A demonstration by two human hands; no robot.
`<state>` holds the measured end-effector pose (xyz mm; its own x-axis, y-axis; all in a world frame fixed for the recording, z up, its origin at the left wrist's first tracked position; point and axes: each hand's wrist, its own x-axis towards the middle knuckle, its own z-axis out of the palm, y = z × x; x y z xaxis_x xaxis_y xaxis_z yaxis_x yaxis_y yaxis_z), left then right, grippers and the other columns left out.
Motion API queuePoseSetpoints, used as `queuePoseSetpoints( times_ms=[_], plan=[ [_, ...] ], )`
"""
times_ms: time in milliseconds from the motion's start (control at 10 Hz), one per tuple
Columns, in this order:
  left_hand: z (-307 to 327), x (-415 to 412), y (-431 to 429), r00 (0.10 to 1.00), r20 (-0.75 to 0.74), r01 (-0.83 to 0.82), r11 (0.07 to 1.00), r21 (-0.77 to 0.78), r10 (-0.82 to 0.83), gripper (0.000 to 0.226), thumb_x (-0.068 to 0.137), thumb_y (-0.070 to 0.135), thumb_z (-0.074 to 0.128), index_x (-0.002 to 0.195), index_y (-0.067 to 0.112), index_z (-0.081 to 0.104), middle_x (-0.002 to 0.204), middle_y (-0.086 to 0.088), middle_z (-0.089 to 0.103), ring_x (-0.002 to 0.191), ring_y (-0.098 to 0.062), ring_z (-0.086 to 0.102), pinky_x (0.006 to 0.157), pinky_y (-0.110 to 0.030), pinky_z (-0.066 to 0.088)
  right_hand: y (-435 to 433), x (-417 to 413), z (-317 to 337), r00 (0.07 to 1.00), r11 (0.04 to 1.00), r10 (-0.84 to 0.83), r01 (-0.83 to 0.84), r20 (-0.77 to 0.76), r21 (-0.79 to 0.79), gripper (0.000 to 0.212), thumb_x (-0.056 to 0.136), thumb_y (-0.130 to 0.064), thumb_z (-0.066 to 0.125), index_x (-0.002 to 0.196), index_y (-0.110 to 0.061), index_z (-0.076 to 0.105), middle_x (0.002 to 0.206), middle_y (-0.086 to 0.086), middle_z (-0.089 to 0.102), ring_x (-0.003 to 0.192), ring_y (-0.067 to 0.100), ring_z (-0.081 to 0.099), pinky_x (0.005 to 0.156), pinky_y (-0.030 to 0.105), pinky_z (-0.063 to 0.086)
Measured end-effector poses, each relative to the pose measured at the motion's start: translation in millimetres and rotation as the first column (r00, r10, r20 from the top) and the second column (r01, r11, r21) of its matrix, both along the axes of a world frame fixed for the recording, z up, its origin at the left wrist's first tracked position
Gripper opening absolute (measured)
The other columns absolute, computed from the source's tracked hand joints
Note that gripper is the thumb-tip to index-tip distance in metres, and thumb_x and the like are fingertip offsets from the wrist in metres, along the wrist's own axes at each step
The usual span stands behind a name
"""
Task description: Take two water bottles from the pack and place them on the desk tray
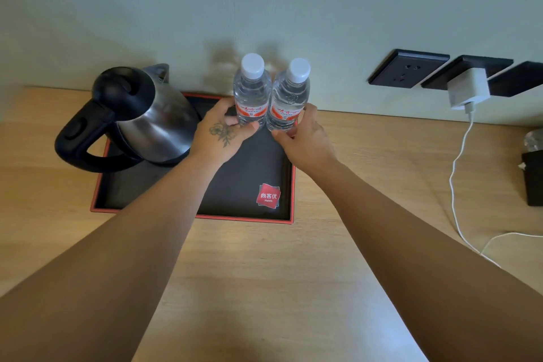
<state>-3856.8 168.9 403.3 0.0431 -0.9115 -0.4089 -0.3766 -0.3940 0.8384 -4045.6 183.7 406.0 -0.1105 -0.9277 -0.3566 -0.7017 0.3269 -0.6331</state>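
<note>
Wooden desk against a pale wall; left hand and right hand each grip an upright bottle, left bottle and right bottle, on the black tray.

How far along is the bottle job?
Nearly done. Both bottles stand upright, side by side, at the back of the tray beside the kettle. The left hand and right hand each grip one near its base. Left: let go.

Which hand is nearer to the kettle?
Left. The left hand is right beside the kettle, gripping the left bottle on the tray. The right hand holds the right bottle, farther from the kettle.
</note>
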Motion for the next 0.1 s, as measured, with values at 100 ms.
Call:
queuePoseSetpoints(
  times_ms=[100],
  plan=[
    [4.7,-4.5,7.2,0.995,-0.059,-0.081,0.997,-0.012,0.081,0.068,0.09,0.019,0.087,0.148,0.015,0.054,0.139,-0.011,0.073,0.124,-0.022,0.072,0.115,-0.046,0.054,4.2,-9.4,11.1,0.997,0.999,0.036,-0.035,-0.069,0.021,0.068,0.101,-0.036,0.068,0.152,-0.012,0.031,0.134,0.014,0.069,0.126,0.035,0.066,0.09,0.041,0.048]
  ],
)
